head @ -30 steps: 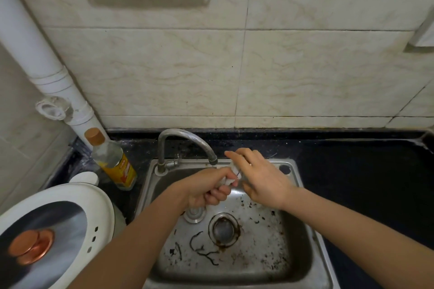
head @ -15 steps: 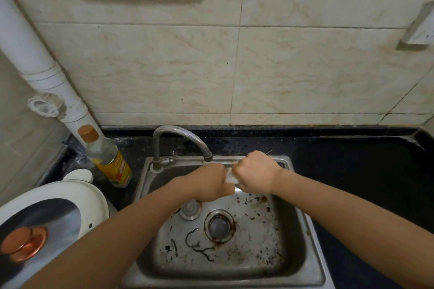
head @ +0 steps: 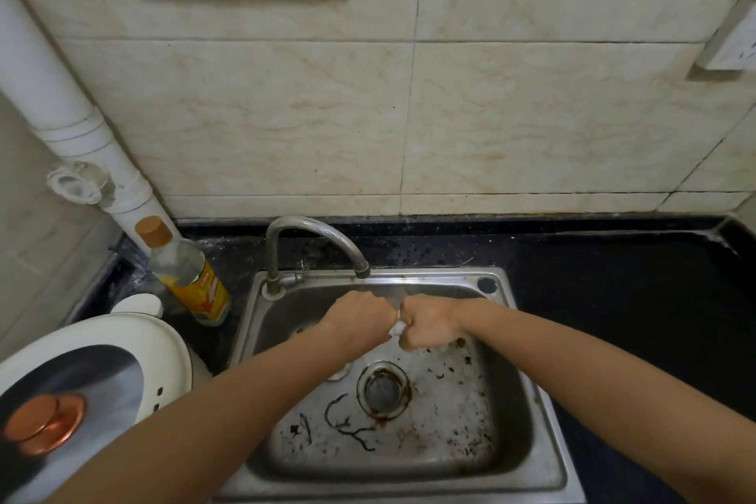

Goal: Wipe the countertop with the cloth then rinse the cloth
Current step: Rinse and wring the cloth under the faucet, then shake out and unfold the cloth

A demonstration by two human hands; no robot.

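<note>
While both fists are meeting over the sink (head: 511, 344), just below the middle of the frame, the person is gripping the cloth (head: 397, 326) at each end. The left hand (head: 360, 317) and the right hand (head: 429, 324) are both curling tightly round it, knuckles nearly touching, so only a small white bit is showing between them. They are sitting just under and in front of the tap (head: 323, 231) spout. Whether water is running is too faint to tell.

Judging by this, the wiping of the dark countertop (head: 613, 291) at the right of the frame is done, and the rinse step is under way, most likely as a wringing twist. The next move is calling for opposite turns of the two wrists with the cloth kept over the basin, so the drips are falling toward the drain (head: 383, 389) at lower centre. Then the grip is likely to need loosening, to shake the cloth open.
</note>
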